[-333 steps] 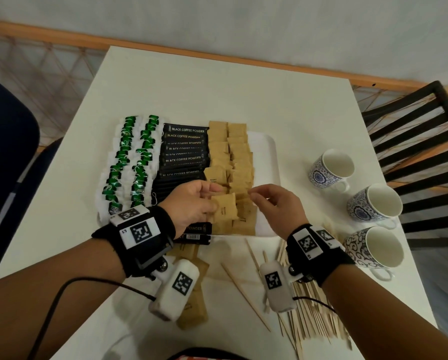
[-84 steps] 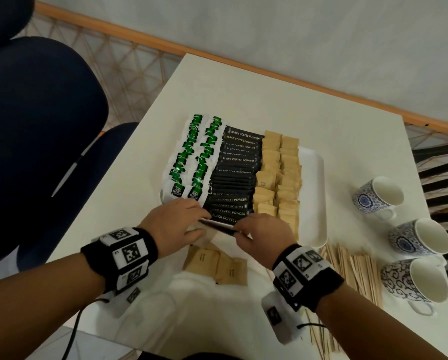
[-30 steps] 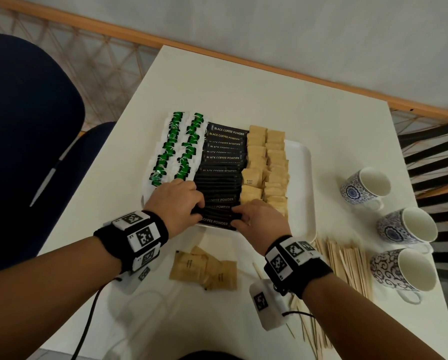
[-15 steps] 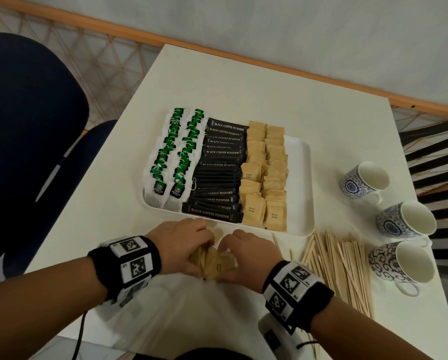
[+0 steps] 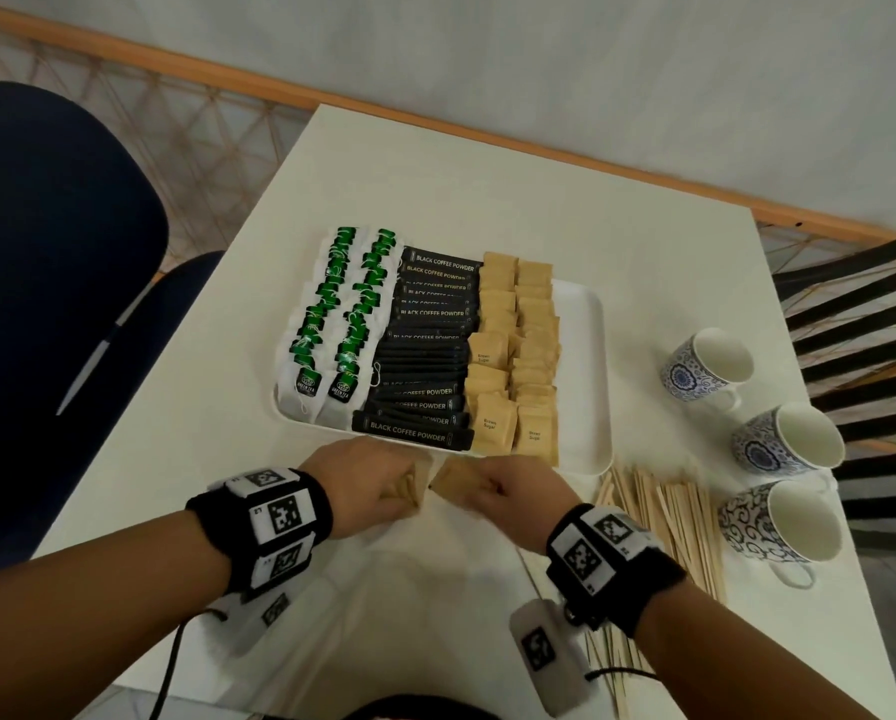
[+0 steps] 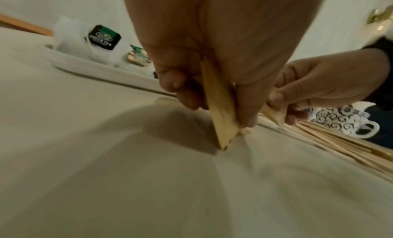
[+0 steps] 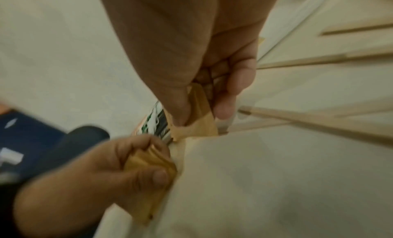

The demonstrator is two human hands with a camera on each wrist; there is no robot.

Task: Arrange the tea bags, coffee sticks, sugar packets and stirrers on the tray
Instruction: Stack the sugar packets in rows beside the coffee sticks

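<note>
Both hands sit low on the desk [image 5: 487, 189], just in front of the tray [image 5: 586, 356]. The left hand [image 5: 362, 485] has its grip closed round a small stack of brown sugar packets [image 6: 221, 110], thumb on one face and fingers on the other, the lowest corner touching the desk. The right hand [image 5: 518, 488] pinches another sugar packet [image 7: 199, 117] between thumb and fingers, right beside the left. On the tray, two rows of green tea bags [image 5: 331, 324] line the left, black coffee sticks [image 5: 425, 356] fill the middle, and more sugar packets [image 5: 518, 356] stand in rows on the right. The stirrers [image 5: 669, 527] lie in a loose heap on the desk, right of the hands, with three patterned cups [image 5: 788, 444] just beyond them.
</note>
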